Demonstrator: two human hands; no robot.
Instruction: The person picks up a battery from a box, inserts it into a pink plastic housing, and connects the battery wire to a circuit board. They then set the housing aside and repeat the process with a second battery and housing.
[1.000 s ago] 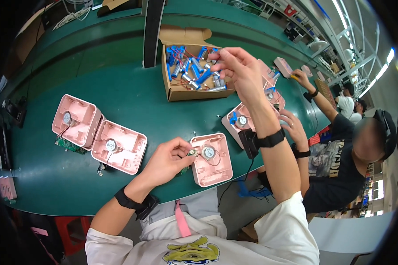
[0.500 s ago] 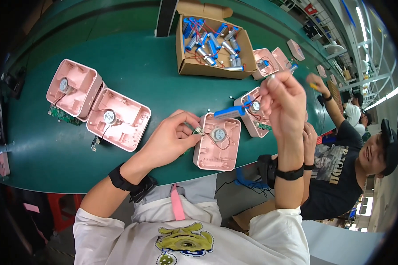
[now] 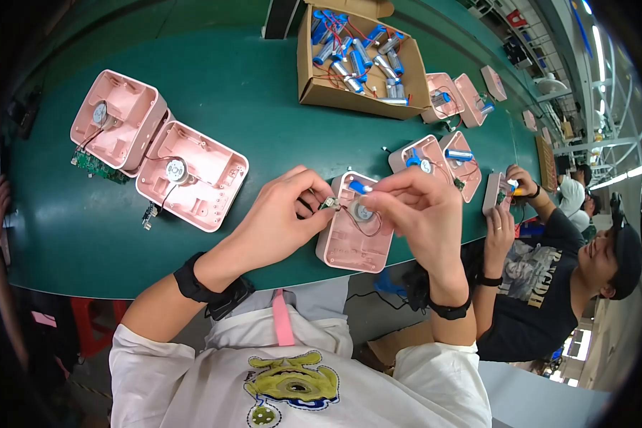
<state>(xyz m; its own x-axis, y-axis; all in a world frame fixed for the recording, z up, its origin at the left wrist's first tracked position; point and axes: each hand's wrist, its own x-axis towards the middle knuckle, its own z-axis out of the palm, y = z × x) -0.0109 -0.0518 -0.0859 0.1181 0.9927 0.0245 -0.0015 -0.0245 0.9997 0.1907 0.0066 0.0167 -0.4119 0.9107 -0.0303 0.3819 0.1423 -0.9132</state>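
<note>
- Centrally, a blue battery (image 3: 357, 187) sits at the 12 o'clock end of an open pink case (image 3: 353, 246); probably firm and dense, better gripped by its body than its wires.
- Right hand (image 3: 405, 205), at 3 o'clock: thumb and finger pinched together at the battery's white end.
- Left hand (image 3: 285, 207), at 9 o'clock: fingertips pinching a small circuit board (image 3: 329, 203), likely light and fragile, best taken by its edges.
- Further out: cardboard box (image 3: 335, 98) at 12 o'clock, two pink cases (image 3: 201, 203) between 9 and 10.
</note>
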